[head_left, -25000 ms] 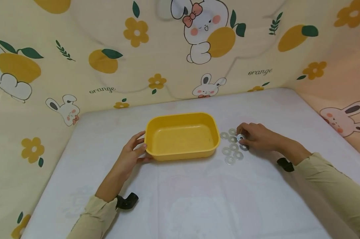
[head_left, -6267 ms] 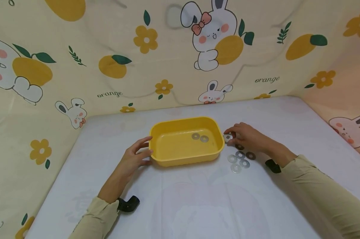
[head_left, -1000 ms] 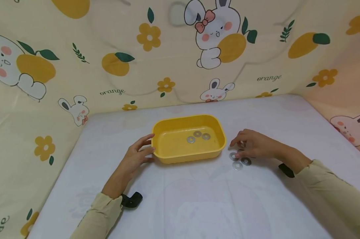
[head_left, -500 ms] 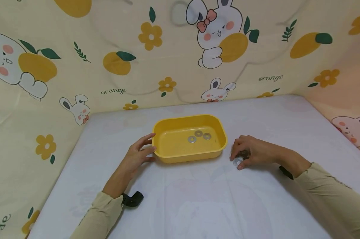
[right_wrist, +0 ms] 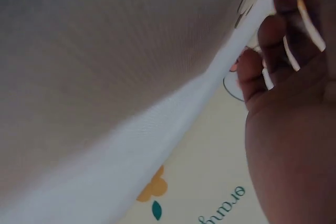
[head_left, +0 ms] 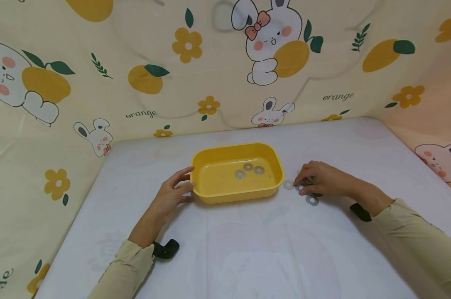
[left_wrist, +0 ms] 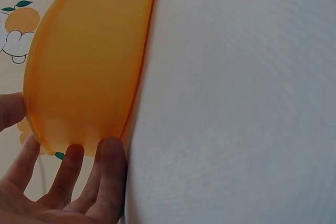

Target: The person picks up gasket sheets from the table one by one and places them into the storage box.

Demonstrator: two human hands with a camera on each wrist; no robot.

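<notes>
Three flat metal washers [head_left: 248,167] lie inside a yellow plastic tub [head_left: 218,194], towards its right side. My left hand [head_left: 169,195] is at the tub's left end. In the left wrist view its spread fingertips [left_wrist: 111,148] touch the outer end wall, and the thumb is at the rim. Right of the tub, my right hand [head_left: 324,178] bends its fingers over several washers on the table, partly hiding them. One washer [head_left: 299,188] shows between thumb and index finger; whether it is pinched is unclear. Another washer [head_left: 288,185] lies near the tub, and one more [head_left: 312,200] below the hand.
A white cloth covers the table [head_left: 248,249]. Behind and at the sides stands a cream backdrop [head_left: 225,83] printed with rabbits and oranges. A black wrist device [head_left: 166,249] is on the left wrist, and another black device [head_left: 360,211] on the right.
Three washers have come into the tub since the earliest frame. In the last half second my right hand has moved up and back, and the washers under it lie further apart. My left hand stays.
</notes>
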